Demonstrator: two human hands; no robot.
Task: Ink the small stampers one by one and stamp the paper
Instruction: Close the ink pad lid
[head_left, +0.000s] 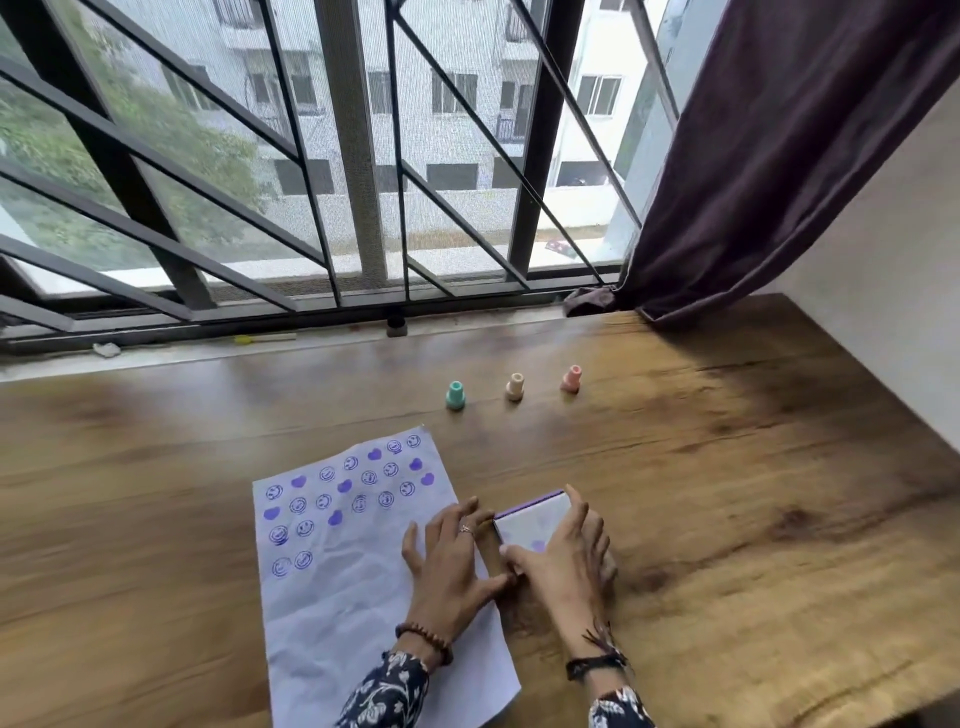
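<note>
A creased white paper (358, 587) lies on the wooden table (727, 493), its upper half covered with purple smiley and heart stamps. Just right of it sits the ink pad box (532, 519), white lid with a purple edge. My right hand (563, 558) grips the box, thumb on its near side and fingers around its right side. My left hand (449, 556) rests with spread fingers on the paper's right edge, fingertips touching the box's left side. Three small stampers stand in a row farther back: green (455, 395), cream (515, 386), pink (571, 378).
A barred window (363, 156) runs along the table's far edge, with a dark purple curtain (779, 156) hanging at the right. A white wall (883, 312) bounds the table on the right. A yellow pen (262, 339) and small bits lie on the sill.
</note>
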